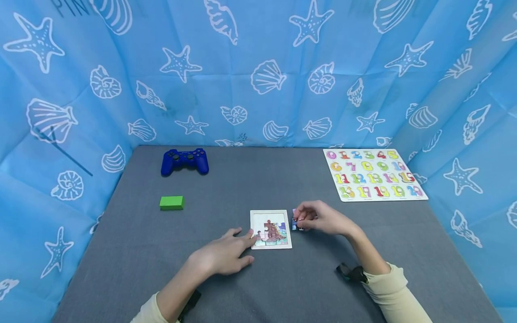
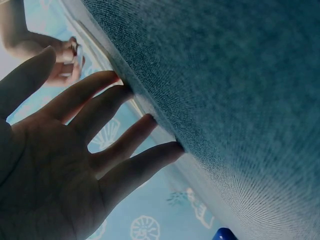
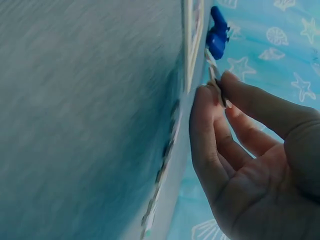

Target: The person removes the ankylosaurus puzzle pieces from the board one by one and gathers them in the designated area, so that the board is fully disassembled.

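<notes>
Left hand (image 1: 224, 256), fingers straight, rests on the jigsaw tray's (image 1: 270, 229) near-left edge at table centre. Right hand (image 1: 321, 217) pinches a puzzle piece (image 1: 296, 223), apparently one, just right of the tray.

L hand (image 1: 226, 255) flat, R hand (image 1: 321, 218) prob. pinching.

The right hand (image 1: 319, 218) hides most of its small puzzle piece (image 1: 295, 224).
</notes>
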Tool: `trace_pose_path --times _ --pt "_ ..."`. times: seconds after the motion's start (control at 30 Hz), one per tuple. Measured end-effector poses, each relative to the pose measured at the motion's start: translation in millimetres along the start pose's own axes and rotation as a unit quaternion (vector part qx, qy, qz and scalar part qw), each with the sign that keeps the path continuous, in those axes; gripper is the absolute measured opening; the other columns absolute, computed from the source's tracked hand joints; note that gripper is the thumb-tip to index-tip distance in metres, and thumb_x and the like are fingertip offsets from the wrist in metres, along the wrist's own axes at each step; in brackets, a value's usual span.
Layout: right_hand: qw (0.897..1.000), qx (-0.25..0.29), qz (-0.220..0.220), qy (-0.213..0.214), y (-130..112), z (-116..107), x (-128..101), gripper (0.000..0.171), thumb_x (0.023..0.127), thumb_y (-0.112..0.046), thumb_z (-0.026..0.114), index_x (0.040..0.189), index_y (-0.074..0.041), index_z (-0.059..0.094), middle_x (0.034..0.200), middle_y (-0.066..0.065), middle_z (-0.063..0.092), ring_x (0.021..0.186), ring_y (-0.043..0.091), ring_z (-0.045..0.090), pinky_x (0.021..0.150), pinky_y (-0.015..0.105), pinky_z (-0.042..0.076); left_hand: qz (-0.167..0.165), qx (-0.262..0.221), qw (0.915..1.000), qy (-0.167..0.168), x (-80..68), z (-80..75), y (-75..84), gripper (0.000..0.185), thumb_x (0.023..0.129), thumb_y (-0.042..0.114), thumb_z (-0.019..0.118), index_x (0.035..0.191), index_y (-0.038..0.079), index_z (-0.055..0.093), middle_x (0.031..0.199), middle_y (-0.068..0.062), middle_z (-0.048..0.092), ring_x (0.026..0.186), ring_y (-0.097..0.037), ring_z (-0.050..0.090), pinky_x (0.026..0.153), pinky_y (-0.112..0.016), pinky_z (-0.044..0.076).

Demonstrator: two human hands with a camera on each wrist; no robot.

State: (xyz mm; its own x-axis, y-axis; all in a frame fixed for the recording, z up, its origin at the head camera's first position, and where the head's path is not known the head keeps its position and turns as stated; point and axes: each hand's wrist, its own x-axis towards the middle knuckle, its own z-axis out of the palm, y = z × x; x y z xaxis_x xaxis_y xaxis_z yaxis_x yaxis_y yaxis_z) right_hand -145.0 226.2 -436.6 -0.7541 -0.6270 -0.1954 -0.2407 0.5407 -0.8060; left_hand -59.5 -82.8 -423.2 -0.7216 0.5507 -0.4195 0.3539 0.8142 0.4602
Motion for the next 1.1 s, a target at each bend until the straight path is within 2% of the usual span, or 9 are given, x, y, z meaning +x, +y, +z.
trace_pose_path --times 0.1,0.33,0.5,0.7,0.87,1.1 --pt "1.0 -0.012 0.009 0.001 4.0 -0.6 -4.2 0.016 0.09 -0.008 0.067 0.105 -0.002 0.064 0.09 0.011 0.069 0.075 0.016 0.064 0.064 0.025 0.055 0.002 -0.006 1.0 -0.002 -0.2 -0.5 0.0 0.056 0.099 0.042 0.051 0.15 0.027 0.035 0.161 0.002 0.028 0.151 -0.032 0.019 0.113 -0.06 0.033" --pt "0.999 -0.027 0.021 0.012 7.9 2.3 -5.7 0.012 0.089 -0.008 0.068 0.1 -0.003 0.066 0.085 0.011 0.069 0.07 0.017 0.065 0.059 0.028 0.056 0.003 -0.003 1.0 -0.002 -0.3 -0.9 -0.3 0.057 0.099 0.042 0.051 0.151 0.027 0.035 0.161 0.002 0.028 0.151 -0.032 0.019 0.113 -0.06 0.033" --pt "0.996 -0.072 0.034 0.037 6.4 4.4 -5.5 0.01 0.086 -0.011 0.072 0.095 -0.008 0.069 0.082 0.004 0.068 0.068 0.014 0.061 0.057 0.022 0.051 0.003 0.001 1.0 -0.001 0.4 -0.1 -0.2 0.056 0.099 0.042 0.052 0.15 0.026 0.036 0.16 0.002 0.03 0.15 -0.032 0.021 0.114 -0.056 0.033" --pt "0.988 -0.132 0.039 0.077 4.2 4.4 -6.8 0.012 0.082 -0.017 0.077 0.091 -0.011 0.07 0.079 -0.003 0.068 0.068 0.01 0.059 0.058 0.019 0.048 0.002 -0.001 1.0 0.0 -0.3 -0.9 0.8 0.056 0.099 0.042 0.052 0.15 0.026 0.036 0.16 0.002 0.03 0.15 -0.032 0.021 0.115 -0.056 0.032" --pt "0.989 -0.119 0.036 0.083 2.3 2.7 -6.1 0.014 0.082 -0.018 0.077 0.093 -0.011 0.07 0.08 -0.002 0.068 0.067 0.012 0.058 0.056 0.019 0.047 0.0 -0.004 1.0 -0.003 -1.0 -2.2 1.6 0.057 0.098 0.042 0.052 0.15 0.026 0.036 0.16 0.002 0.03 0.151 -0.031 0.021 0.115 -0.057 0.032" --pt "0.993 -0.089 0.008 0.081 -2.2 4.6 2.1 0.017 0.083 -0.019 0.077 0.095 -0.009 0.071 0.079 0.0 0.066 0.068 0.014 0.058 0.057 0.019 0.048 -0.005 -0.009 0.9999 -0.007 -2.3 -3.5 3.0 0.056 0.098 0.042 0.053 0.15 0.027 0.036 0.16 0.003 0.029 0.151 -0.031 0.02 0.114 -0.057 0.032"
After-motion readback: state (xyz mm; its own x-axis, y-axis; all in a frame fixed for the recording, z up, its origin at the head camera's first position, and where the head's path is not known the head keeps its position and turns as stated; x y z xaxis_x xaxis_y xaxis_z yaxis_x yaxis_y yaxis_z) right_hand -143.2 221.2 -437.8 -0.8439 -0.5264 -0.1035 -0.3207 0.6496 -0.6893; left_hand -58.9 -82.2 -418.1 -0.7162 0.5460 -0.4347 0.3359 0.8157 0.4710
